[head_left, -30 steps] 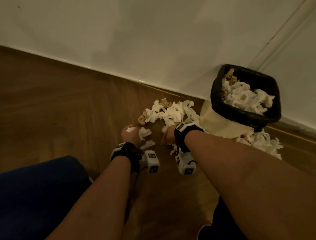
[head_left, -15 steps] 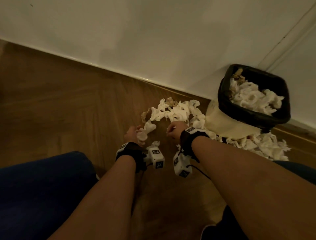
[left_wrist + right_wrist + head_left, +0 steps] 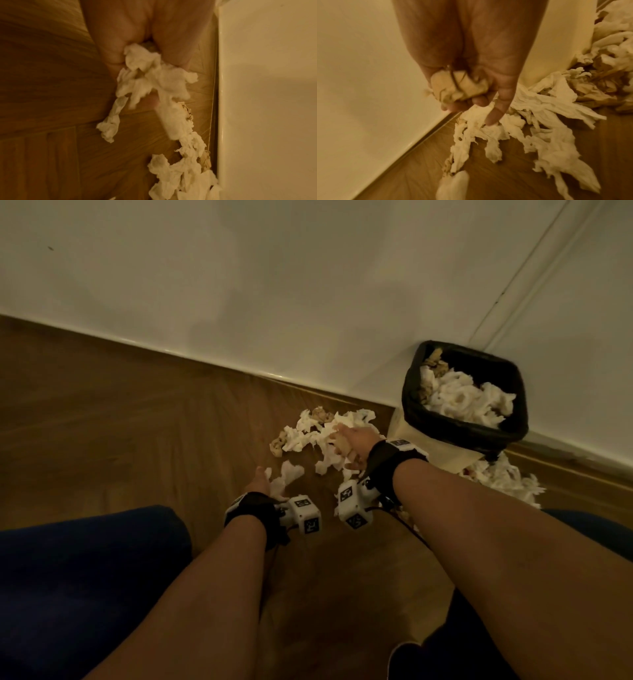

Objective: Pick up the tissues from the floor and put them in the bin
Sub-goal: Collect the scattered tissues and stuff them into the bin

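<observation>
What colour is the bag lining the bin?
Black; the bin liner shows best in the head view, folded over the rim.

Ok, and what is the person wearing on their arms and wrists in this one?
Both forearms are bare, with no sleeves. Each wrist carries a black strap: the left wrist strap and the right wrist strap. A white boxy camera block hangs from each, the left block and the right block, both printed with black square tag markings. A thin dark cable trails from the right block.
</observation>
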Available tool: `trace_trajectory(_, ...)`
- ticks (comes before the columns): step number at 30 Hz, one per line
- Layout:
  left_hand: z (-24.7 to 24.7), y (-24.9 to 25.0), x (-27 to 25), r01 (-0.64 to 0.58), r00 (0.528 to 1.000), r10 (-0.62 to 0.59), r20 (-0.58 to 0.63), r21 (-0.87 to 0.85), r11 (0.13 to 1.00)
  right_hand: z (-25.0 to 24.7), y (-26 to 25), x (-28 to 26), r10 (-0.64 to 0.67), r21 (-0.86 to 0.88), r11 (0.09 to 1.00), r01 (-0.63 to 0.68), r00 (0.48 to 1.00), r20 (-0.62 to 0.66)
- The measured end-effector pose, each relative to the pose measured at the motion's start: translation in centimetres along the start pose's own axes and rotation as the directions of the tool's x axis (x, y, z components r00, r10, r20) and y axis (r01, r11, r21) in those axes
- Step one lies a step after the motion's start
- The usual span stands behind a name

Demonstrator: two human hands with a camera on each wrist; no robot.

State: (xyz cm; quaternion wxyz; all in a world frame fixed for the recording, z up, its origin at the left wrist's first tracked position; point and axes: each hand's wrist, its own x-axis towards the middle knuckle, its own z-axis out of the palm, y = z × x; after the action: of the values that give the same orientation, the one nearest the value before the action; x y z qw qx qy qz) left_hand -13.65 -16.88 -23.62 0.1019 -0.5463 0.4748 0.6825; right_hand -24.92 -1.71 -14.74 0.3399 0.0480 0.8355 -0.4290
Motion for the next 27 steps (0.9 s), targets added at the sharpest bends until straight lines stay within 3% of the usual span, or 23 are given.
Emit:
trace_trajectory(2, 0.1, 0.2, -0.7, 0.019, 0.999, -0.019, 0.036, -0.009, 1.0, -0.8, -0.6, -0.6, 0.062, 0.231, 0.971, -0.059, 0.998, -0.005)
trace_trajectory(5, 0.6, 0.8, -1.9, 0.0, 0.998, 0.0, 0.063, 0.01, 1.0, -2.2, -1.9, -2.5, 0.137, 0.539, 0.823, -0.18, 0.983, 0.119)
trace_trajectory(9, 2.1, 2.2, -3.5, -0.079, 0.994, 0.082, 0.078, -0.042, 0.996, -4.3, -3.2, -4.6, 0.039, 0.559, 0.819, -0.129, 0.984, 0.171)
trace_trajectory(12, 3.5, 3.6, -4.9, -0.09, 0.989, 0.105, 0.105, -0.138, 0.986, -6.3, -3.8, -6.0, -0.106, 0.507, 0.862, 0.022, 0.985, 0.137)
trace_trajectory(14, 4.9, 4.6, -6.5, -0.107, 0.967, 0.138, 0.216, -0.149, 0.983, -7.8, -4.1, -7.1, -0.181, 0.503, 0.857, 0.111, 0.979, 0.092)
trace_trajectory(17, 7.3, 6.3, -9.6, -0.147, 0.909, 0.172, 0.379, -0.095, 0.985, -10.4, -4.7, -8.9, -0.177, 0.48, 0.867, 0.136, 0.983, 0.041)
trace_trajectory(23, 12.7, 10.2, -16.4, -0.4, 0.879, 0.359, 0.314, 0.076, 0.913, -17.4, -4.8, -11.6, -0.135, 0.562, 0.806, 0.186, 0.982, -0.131)
trace_trajectory(25, 14.5, 10.9, -18.6, -0.375, 0.851, 0.362, 0.379, -0.042, 0.926, -19.5, -4.1, -12.4, -0.136, 0.61, 0.754, 0.244, 0.966, -0.219)
trace_trajectory(27, 16.1, 11.4, -20.6, -0.257, 0.802, 0.377, 0.464, -0.302, 0.918, -20.9, -3.0, -12.8, -0.122, 0.66, 0.699, 0.275, 0.955, -0.269)
